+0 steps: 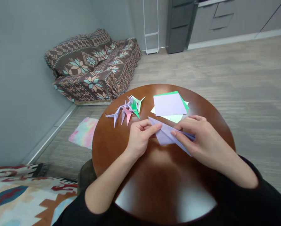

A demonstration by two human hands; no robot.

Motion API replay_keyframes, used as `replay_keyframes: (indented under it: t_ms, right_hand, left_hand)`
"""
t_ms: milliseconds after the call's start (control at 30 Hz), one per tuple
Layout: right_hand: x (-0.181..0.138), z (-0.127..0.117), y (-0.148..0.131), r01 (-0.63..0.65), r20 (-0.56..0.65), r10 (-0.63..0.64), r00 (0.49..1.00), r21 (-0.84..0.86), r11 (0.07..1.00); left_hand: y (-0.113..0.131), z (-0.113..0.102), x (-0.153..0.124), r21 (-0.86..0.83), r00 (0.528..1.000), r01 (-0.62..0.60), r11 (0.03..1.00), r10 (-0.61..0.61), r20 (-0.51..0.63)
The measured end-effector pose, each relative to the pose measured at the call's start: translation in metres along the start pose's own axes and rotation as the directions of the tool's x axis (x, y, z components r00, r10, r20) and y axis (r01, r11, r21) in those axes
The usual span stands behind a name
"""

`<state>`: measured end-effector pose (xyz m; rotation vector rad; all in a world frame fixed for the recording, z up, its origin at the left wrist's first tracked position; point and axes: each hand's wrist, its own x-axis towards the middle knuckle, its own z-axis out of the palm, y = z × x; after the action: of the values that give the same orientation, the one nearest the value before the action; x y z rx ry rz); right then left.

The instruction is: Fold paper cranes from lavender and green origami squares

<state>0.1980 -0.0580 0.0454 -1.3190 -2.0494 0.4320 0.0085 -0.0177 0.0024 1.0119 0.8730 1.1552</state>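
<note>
A partly folded lavender sheet of origami paper (165, 135) is held above the round wooden table (154, 182). My left hand (141, 135) pinches its left side between thumb and fingers. On the right side, my right hand (197, 138) grips the paper, with the thumb on the near face and fingers behind. Folded paper cranes (127, 114) in lavender, pink, green and pale green lie clustered at the table's far left. Beyond my hands rests a stack of square paper (170, 105), lavender on top, with green and pale green corners showing beneath.
A sofa under a patterned throw (95, 66) stands beyond the table at the left. A pastel fluffy mat (84, 132) lies on the floor. Grey cabinets (239, 18) line the back right. A patterned cloth (32, 201) covers something at the lower left.
</note>
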Motion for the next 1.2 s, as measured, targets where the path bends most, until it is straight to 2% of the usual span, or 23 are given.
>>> replay_keyframes:
  t_ms: [300,600,800,1200]
  right_hand:
    - [0.001,0.004,0.002,-0.018,0.034,0.015,0.999,0.074,0.997]
    - [0.002,0.007,0.002,-0.009,0.027,0.007,1.000,0.062,0.998]
    - [-0.002,0.008,0.002,0.008,-0.008,-0.008,1.000,-0.041,0.999]
    - [-0.001,0.007,0.002,0.026,-0.001,-0.026,1.000,-0.023,0.999]
  left_hand:
    - [-0.004,-0.002,-0.001,0.053,1.000,-0.017,0.998,0.016,0.015]
    - [0.001,0.001,0.000,-0.039,0.999,0.044,0.998,-0.044,0.001]
    - [0.005,0.000,0.002,-0.115,1.000,0.020,0.993,-0.022,-0.021]
    - [0.007,0.003,0.000,-0.175,1.000,0.002,0.984,-0.001,0.007]
